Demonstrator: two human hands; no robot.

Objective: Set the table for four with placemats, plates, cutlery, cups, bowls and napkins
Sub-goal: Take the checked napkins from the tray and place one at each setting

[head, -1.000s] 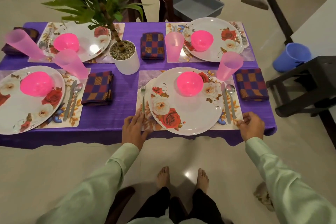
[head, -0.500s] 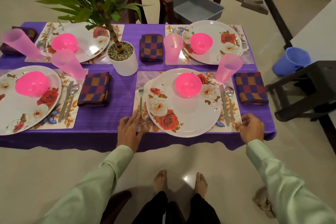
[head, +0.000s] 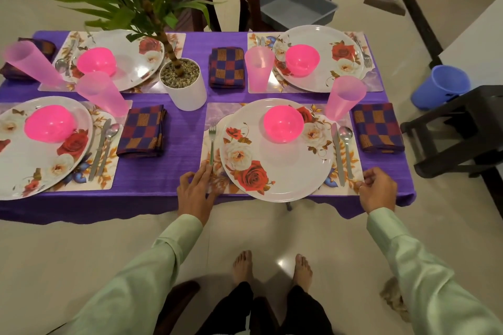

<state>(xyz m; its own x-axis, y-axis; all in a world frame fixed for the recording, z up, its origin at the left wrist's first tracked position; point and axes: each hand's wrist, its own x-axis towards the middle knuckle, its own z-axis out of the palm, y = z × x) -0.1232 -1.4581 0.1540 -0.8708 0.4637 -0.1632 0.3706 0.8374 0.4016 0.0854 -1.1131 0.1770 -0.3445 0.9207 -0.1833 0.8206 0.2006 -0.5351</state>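
Presses left hand (head: 194, 193) flat, fingers straight, on near-left corner of placemat (head: 215, 112); pinches near-right corner with right hand (head: 378, 190). Lies under plate (head: 288, 174), long axis left-right along near edge of table (head: 168, 171).

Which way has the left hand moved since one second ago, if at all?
No. The left hand stays at the near left corner of the placemat, fingertips beside the handle end of the fork.

One head-worn view looks steeply down from above the table's (head: 168, 171) near edge; close, wide-angle.
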